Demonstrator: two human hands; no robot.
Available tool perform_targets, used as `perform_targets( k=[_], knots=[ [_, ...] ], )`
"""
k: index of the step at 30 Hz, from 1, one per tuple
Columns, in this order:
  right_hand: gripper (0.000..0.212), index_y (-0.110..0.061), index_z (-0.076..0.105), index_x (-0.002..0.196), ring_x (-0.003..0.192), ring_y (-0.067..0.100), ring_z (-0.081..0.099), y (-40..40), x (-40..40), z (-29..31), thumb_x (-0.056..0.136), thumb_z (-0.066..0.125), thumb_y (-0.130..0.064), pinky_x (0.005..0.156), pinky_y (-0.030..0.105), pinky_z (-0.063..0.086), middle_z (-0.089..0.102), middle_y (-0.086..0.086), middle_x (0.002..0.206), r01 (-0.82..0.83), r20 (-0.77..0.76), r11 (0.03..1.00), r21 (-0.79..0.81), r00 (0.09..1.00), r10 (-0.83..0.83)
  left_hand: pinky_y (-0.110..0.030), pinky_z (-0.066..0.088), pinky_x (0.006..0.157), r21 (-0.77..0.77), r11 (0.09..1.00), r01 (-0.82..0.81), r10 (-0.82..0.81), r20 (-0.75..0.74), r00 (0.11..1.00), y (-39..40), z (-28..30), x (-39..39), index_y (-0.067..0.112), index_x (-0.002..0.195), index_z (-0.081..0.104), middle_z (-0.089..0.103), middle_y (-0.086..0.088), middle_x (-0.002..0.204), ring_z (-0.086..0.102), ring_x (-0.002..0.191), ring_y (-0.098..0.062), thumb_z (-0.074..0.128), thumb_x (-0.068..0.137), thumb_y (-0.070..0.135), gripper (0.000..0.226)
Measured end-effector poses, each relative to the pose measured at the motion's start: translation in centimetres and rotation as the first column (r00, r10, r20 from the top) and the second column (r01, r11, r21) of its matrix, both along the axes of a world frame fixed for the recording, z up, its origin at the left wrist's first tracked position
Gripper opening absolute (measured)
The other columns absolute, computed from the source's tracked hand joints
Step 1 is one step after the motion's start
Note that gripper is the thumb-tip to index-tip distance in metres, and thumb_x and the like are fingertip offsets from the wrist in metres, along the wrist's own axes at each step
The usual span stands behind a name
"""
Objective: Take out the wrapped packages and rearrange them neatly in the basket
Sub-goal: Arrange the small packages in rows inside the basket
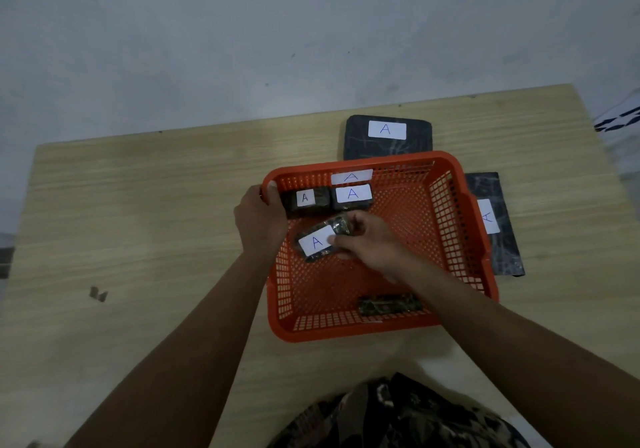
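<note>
Packages wrapped in dark plastic with white "A" labels were spread in and around an orange basket (460,226) on a wooden table (138,222), all seen from the head camera. Two small ones were lined up side by side at the far left corner inside: a smaller left package (306,200) and a right package (351,195), touching or nearly so. A third package (317,243) was pinched between thumb and fingers of the right hand (369,245), tilted, just over the basket floor near the left wall. The basket's far left rim was gripped by the left hand (261,220), thumb hooked over the edge. One more dark package (389,304) lay along the near wall, label not visible. Outside, a big flat package (388,136) was sitting behind the basket, and another flat package (495,226) was partly hidden past the right wall.
</note>
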State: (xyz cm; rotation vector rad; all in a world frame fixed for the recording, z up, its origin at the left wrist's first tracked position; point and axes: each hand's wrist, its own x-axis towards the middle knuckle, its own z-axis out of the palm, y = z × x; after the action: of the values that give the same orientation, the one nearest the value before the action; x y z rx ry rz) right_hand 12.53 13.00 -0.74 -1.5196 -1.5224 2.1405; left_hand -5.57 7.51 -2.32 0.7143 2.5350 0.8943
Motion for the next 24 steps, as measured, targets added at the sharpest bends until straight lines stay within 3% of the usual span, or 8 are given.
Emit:
perform_targets(
  k=[5, 9, 12, 17, 21, 24],
  knots=[
    [0.032, -0.011, 0.062, 0.113, 0.097, 0.018, 0.07, -1.7, -1.3, -1.7, 0.085, 0.076, -0.007, 0.082, 0.028, 0.061, 0.069, 0.008, 0.113, 0.261, 0.016, 0.96, -0.103, 0.965, -0.261, -0.031, 0.046, 0.075, 0.005, 1.0, 0.003, -0.003, -0.011, 1.0, 0.0, 0.1, 0.0, 0.008, 0.099, 0.066, 0.068, -0.005, 0.091, 0.064, 0.084, -0.02, 0.037, 0.102, 0.041, 0.044],
    [0.038, -0.017, 0.059, 0.11, 0.096, 0.017, 0.069, -2.5, -2.6, -2.6, 0.079, 0.082, -0.015, 0.087, 0.035, 0.058, 0.071, 0.001, 0.107, 0.331, 0.134, 0.943, 0.022, 0.934, -0.331, -0.026, 0.042, 0.07, 0.002, 1.0, 0.004, -0.004, -0.009, 1.0, 0.0, 0.1, 0.1, 0.008, 0.097, 0.066, 0.067, -0.002, 0.087, 0.064, 0.079, -0.018, 0.037, 0.102, 0.04, 0.044],
    [0.028, -0.016, 0.067, 0.102, 0.088, 0.012, 0.066, -3.1, -3.2, -2.5, 0.079, 0.083, -0.018, 0.081, 0.025, 0.052, 0.071, -0.005, 0.097, 0.307, 0.187, 0.93, 0.201, 0.92, -0.344, -0.027, 0.041, 0.069, -0.002, 1.0, -0.016, 0.016, -0.007, 1.0, 0.0, 0.2, 0.1, 0.008, 0.096, 0.067, 0.065, -0.001, 0.085, 0.061, 0.078, -0.017, 0.037, 0.102, 0.039, 0.043],
    [0.023, -0.022, 0.076, 0.101, 0.087, 0.012, 0.069, -2.7, -3.7, -3.0, 0.081, 0.079, -0.033, 0.077, 0.026, 0.052, 0.076, -0.007, 0.099, 0.134, 0.3, 0.922, 0.364, 0.92, -0.252, -0.031, 0.042, 0.072, 0.006, 1.0, -0.015, 0.015, -0.019, 1.0, 0.1, 0.3, 0.1, 0.008, 0.095, 0.066, 0.064, -0.002, 0.085, 0.061, 0.081, -0.019, 0.038, 0.102, 0.038, 0.042],
    [0.028, -0.026, 0.075, 0.099, 0.084, 0.011, 0.07, -1.6, -3.5, -3.1, 0.078, 0.078, -0.044, 0.079, 0.033, 0.057, 0.076, -0.01, 0.098, 0.008, 0.371, 0.934, 0.357, 0.916, -0.15, -0.035, 0.048, 0.075, 0.016, 1.0, -0.016, 0.016, -0.002, 1.0, 0.1, 0.1, 0.0, 0.009, 0.094, 0.066, 0.065, -0.002, 0.086, 0.063, 0.082, -0.021, 0.039, 0.102, 0.04, 0.042],
    [0.042, -0.027, 0.074, 0.103, 0.088, 0.011, 0.071, -0.9, -2.7, -2.5, 0.071, 0.078, -0.054, 0.085, 0.037, 0.057, 0.076, -0.012, 0.101, -0.082, 0.37, 0.943, 0.323, 0.928, -0.046, -0.032, 0.04, 0.072, 0.009, 1.0, -0.015, 0.015, -0.011, 1.0, 0.0, 0.2, 0.0, 0.008, 0.093, 0.065, 0.061, 0.0, 0.084, 0.059, 0.081, -0.021, 0.039, 0.102, 0.039, 0.042]
  ],
)
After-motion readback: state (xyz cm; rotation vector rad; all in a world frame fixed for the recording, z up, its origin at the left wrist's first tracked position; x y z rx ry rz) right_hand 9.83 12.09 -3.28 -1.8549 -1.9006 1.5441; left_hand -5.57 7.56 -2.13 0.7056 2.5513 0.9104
